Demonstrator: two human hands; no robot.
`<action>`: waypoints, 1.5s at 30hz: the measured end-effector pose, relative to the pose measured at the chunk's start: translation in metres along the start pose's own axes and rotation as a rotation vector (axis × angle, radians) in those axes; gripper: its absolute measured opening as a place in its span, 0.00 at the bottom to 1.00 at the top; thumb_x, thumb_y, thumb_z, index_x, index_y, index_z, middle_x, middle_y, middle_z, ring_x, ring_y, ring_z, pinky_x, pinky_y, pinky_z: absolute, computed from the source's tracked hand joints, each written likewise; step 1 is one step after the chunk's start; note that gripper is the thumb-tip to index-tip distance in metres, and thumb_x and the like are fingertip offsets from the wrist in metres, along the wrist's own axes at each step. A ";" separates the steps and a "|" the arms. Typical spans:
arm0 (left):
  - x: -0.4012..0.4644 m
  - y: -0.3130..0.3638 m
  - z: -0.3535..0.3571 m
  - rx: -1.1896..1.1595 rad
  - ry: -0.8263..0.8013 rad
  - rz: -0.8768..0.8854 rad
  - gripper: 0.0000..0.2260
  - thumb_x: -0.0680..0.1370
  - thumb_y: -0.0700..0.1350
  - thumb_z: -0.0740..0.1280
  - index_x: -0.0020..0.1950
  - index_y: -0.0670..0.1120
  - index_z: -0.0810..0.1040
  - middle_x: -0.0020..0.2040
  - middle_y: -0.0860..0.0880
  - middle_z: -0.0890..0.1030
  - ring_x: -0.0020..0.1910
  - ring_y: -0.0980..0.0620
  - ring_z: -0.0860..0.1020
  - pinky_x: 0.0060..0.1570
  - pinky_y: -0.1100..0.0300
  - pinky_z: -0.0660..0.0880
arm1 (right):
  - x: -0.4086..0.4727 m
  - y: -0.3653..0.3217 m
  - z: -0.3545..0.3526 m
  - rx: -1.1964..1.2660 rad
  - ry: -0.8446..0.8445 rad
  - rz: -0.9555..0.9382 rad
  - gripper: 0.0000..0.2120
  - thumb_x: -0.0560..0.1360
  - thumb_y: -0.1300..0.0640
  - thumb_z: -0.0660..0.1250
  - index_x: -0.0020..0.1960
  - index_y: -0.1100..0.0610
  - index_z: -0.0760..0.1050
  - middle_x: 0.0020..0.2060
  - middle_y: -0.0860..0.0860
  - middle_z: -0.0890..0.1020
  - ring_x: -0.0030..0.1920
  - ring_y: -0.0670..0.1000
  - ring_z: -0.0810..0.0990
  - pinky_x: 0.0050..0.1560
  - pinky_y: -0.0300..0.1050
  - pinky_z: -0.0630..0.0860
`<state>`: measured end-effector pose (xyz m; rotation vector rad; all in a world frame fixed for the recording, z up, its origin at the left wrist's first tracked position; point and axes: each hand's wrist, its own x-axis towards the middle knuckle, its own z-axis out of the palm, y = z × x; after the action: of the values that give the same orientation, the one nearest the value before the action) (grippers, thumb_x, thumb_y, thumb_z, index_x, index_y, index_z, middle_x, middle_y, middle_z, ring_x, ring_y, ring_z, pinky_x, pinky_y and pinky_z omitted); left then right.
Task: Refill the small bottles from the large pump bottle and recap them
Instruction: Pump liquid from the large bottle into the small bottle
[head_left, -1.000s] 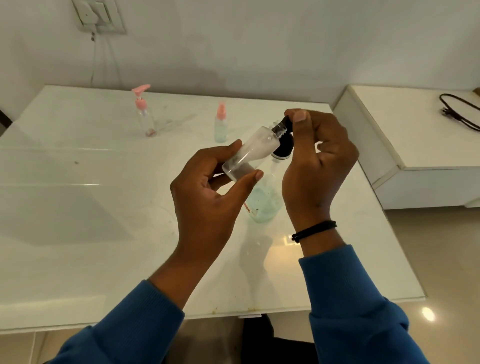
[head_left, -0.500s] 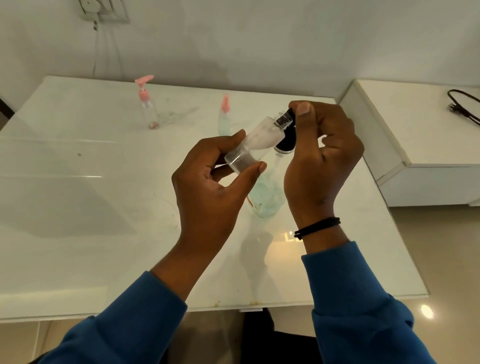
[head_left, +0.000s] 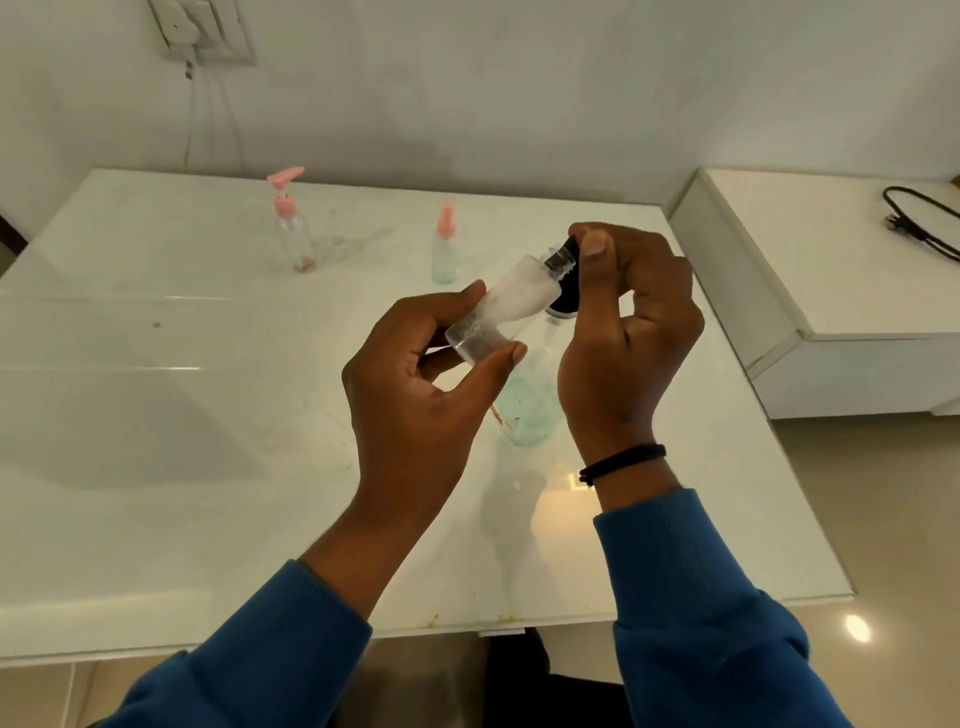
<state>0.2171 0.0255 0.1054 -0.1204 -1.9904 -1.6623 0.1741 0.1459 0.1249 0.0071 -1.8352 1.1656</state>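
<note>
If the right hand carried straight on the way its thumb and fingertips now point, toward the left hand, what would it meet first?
Most likely the threaded neck of the frosted small bottle, held tilted by the left hand. The right hand pinches a black cap right beside that neck. Whether they already touch is unclear.

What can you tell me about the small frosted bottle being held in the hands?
The small frosted bottle looks like cloudy, translucent plastic, with a clear threaded neck. It is held in the air above the white table, tilted, base toward the camera and neck up to the right. The left hand grips its base end between thumb and fingers. The right hand pinches a black cap at its neck; whether it is threaded on is unclear.
</note>
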 end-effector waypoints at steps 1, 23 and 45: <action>0.000 0.000 0.000 -0.003 0.002 -0.003 0.19 0.73 0.46 0.78 0.61 0.42 0.81 0.58 0.48 0.83 0.57 0.53 0.83 0.52 0.62 0.82 | 0.002 0.000 -0.001 -0.007 -0.004 0.003 0.09 0.81 0.58 0.64 0.47 0.57 0.82 0.43 0.44 0.83 0.44 0.52 0.78 0.43 0.60 0.75; 0.000 0.000 0.000 -0.010 0.000 0.011 0.19 0.73 0.45 0.78 0.61 0.43 0.80 0.57 0.49 0.83 0.57 0.54 0.82 0.52 0.63 0.81 | 0.001 0.002 -0.001 0.021 -0.004 -0.013 0.08 0.81 0.59 0.64 0.48 0.57 0.82 0.43 0.42 0.81 0.43 0.52 0.79 0.41 0.58 0.76; -0.001 -0.002 -0.002 -0.002 -0.002 -0.010 0.19 0.72 0.44 0.79 0.61 0.43 0.80 0.57 0.48 0.83 0.56 0.49 0.83 0.53 0.60 0.82 | -0.002 -0.002 0.002 0.039 -0.036 0.014 0.07 0.81 0.56 0.64 0.48 0.48 0.79 0.43 0.39 0.81 0.44 0.52 0.78 0.39 0.63 0.76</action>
<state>0.2179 0.0232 0.1031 -0.1134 -1.9939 -1.6708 0.1745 0.1423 0.1247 0.0381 -1.8470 1.2174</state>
